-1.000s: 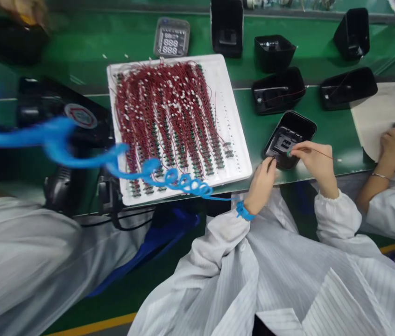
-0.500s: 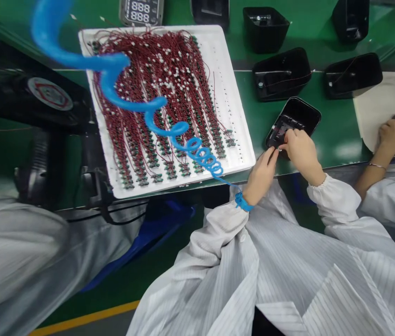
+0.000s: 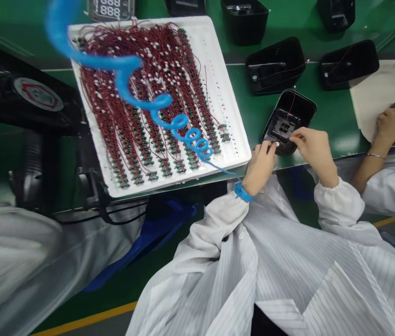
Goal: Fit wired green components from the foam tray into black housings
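A black plastic housing (image 3: 302, 106) lies tilted on the green bench in front of me, its open side up. Inside it are a small board and a thin dark red wire (image 3: 291, 105) that runs up over the far rim. My left hand (image 3: 261, 163) grips the housing's near left edge, fingertips beside a small round silvery part (image 3: 277, 144). Over the near right side, my right hand (image 3: 314, 148) has thumb and finger pinched together; whatever is between them is too small to make out. A blue strap (image 3: 243, 192) circles my left wrist.
Left of the housing, a white foam tray (image 3: 230, 114) carries many small boards with red wires. A blue coiled cord (image 3: 162, 101) hangs across it. More black housings (image 3: 276, 65) stand behind. At right is a co-worker's hand (image 3: 391, 125); a black machine arm (image 3: 4, 79) is at left.
My right hand has drawn back to the right from the silvery part, uncovering the board and red wire. My left hand stays at the housing's edge. The view has shifted slightly.
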`<state>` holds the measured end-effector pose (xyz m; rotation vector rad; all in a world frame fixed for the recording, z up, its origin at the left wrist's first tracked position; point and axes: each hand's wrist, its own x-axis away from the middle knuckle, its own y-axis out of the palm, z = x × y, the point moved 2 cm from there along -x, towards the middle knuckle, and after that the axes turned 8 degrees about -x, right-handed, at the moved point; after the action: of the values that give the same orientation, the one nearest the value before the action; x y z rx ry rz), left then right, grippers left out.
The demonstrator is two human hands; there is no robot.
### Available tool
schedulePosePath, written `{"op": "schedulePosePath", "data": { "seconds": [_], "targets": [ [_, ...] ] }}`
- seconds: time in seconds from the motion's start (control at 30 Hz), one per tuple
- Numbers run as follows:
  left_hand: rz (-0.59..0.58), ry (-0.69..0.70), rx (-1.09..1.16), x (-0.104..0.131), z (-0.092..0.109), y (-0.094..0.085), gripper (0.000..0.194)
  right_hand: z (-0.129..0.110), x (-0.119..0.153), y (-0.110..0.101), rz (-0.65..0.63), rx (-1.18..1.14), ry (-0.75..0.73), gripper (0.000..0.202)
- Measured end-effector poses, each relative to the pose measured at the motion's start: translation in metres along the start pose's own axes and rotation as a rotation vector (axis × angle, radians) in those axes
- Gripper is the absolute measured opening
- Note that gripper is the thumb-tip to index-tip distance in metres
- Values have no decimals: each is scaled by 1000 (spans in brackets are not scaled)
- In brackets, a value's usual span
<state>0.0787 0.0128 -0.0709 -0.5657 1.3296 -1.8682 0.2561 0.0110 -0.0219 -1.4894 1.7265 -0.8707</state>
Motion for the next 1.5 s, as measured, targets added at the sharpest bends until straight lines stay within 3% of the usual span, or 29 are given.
{"op": "schedulePosePath", "data": {
  "seconds": [0.1,0.2,0.4,0.7,0.83,1.07,1.37,1.5],
  "targets": [
    [-10,-16,-25,-1,0,0,46,6,22,-18,183,-54,84,14],
    [-13,-25,-60,-2,1,-1,48,15,38,-20,311,-92,132,16],
    [-84,-53,-190,-6,7,-7,47,25,41,-5,387,-149,136,23],
    [-79,7,-129,-8,-6,0,42,27,16,10,209,-207,-10,26],
    [-72,19,-130,-5,-7,0,41,28,14,18,197,-214,-26,26],
    [-249,-15,-332,-9,8,-20,45,34,15,23,260,-271,-55,27],
    [-397,16,-419,-23,15,-35,43,36,12,26,70,-294,61,30],
    [-420,17,-419,-31,20,-35,36,39,10,26,69,-313,81,28]
  ]
}}
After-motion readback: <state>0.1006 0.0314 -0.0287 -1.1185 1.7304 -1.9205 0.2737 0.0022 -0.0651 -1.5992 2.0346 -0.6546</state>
